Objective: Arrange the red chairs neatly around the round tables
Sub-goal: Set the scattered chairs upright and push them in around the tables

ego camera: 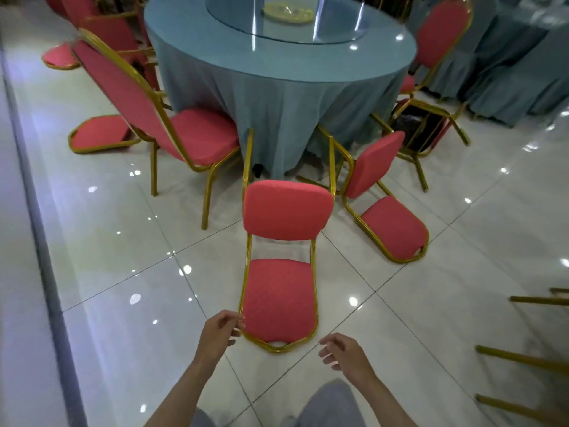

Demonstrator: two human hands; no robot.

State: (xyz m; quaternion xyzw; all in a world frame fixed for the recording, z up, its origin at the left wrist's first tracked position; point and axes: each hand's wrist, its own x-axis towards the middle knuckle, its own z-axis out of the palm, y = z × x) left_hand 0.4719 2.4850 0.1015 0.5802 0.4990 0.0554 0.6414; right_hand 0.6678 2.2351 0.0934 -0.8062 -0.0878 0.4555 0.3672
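Note:
A red chair with a gold frame point(278, 300) lies on its back on the tiled floor just in front of me, its backrest nearest and its seat raised toward the round table point(277, 87) with the blue cloth. My left hand point(220, 329) hovers at the left rim of the backrest with loosely curled fingertips right beside the gold tube, holding nothing. My right hand point(343, 354) hangs relaxed a little to the right of the backrest's top, apart from it. A second tipped chair point(394, 229) lies to the right. One upright chair point(200, 134) stands at the table's left.
Another fallen chair point(98, 134) lies at the far left, and an overturned one point(425, 127) by the table's right side. An upright chair point(440, 35) stands at the back right. Gold chair legs point(523, 359) jut in from the right edge. A glass turntable point(286, 23) tops the table.

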